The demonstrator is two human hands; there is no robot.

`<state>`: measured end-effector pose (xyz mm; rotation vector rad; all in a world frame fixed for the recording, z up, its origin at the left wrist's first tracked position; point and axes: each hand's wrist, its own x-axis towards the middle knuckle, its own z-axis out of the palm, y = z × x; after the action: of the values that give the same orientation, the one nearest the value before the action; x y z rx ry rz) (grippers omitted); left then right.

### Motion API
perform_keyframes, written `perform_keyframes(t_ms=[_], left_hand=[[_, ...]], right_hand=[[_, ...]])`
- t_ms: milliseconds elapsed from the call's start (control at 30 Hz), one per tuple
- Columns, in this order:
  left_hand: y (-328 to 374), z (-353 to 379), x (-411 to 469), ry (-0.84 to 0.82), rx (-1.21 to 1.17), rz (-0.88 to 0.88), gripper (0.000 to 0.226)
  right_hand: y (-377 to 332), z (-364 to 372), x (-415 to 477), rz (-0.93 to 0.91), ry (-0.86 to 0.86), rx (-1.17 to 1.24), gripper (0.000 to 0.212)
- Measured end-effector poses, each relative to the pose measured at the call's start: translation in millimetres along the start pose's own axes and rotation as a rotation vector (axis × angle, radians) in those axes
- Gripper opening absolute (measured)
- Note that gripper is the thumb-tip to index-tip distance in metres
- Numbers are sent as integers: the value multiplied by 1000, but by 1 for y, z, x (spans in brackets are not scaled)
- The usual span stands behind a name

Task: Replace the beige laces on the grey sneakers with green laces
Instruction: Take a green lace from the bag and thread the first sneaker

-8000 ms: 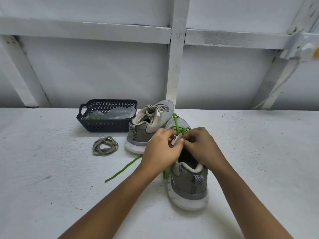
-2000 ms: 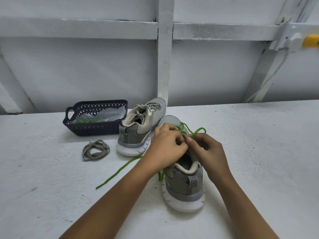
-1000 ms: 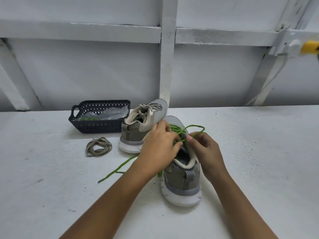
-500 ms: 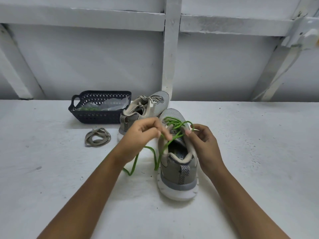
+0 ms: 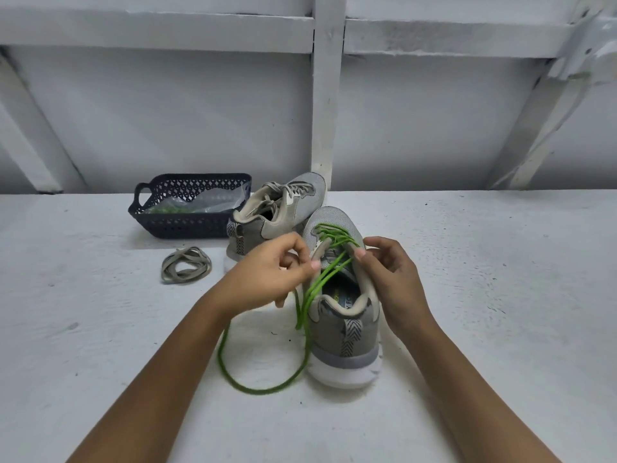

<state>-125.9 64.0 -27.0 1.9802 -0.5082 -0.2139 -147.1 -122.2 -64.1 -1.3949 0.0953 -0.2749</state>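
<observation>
Two bare forearms reach in from the bottom edge over the white bench [image 5: 500, 295]. Nearest on the bench lies one slack loop of the green lace [image 5: 253, 390], curving left of the near sneaker [image 5: 347, 342] and rising toward the hands.

That grey sneaker stands heel toward the viewer, its white sole flat on the bench. The green lace crosses its eyelets in several rows, and two strands run down from the tongue over the left side of the collar.

The left hand [image 5: 267, 275] hangs just left of the sneaker's opening with fingers curled. It seems to pinch the lace between thumb and forefinger, though the contact itself is hidden under the fingers. The right hand [image 5: 394, 275] is also curled, its thumb pressed on the beige right edge of the opening and its fingers wrapped behind, gripping the sneaker there.

Left of the hands, one coil of loose beige lace [image 5: 186, 269] lies flat and apart from both shoes. Behind it the second grey sneaker [image 5: 283, 215] stands touching the near one's toe, with its beige laces in place.

Farther left sits one dark perforated basket [image 5: 187, 225] holding one clear plastic bag [image 5: 213, 200] with something green inside. One white upright post [image 5: 327, 95] rises behind the shoes.
</observation>
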Motion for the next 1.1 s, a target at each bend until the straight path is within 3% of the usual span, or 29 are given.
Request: perform_keyframes(t_ms=[200,500,700,833,1100], left_hand=[[1,-1,-5,-40,210,-5,38],[8,-6,-8,-88,185,-42,22],[9,-16,-5,-38,-460,-65,18],[5,-27,-6,-108,-824,25,24],[7,-18,-5,-105,-986,97,27]], right_hand=[[0,0,0,0,-8,-18,14],[-1,-1,0,-2,-14,-29,13],[-3,-1,-2,12,-18,-45,13],[-5,-1,-3,22,-20,-32,13],[-9,1,-7,-32,17,-137,15]])
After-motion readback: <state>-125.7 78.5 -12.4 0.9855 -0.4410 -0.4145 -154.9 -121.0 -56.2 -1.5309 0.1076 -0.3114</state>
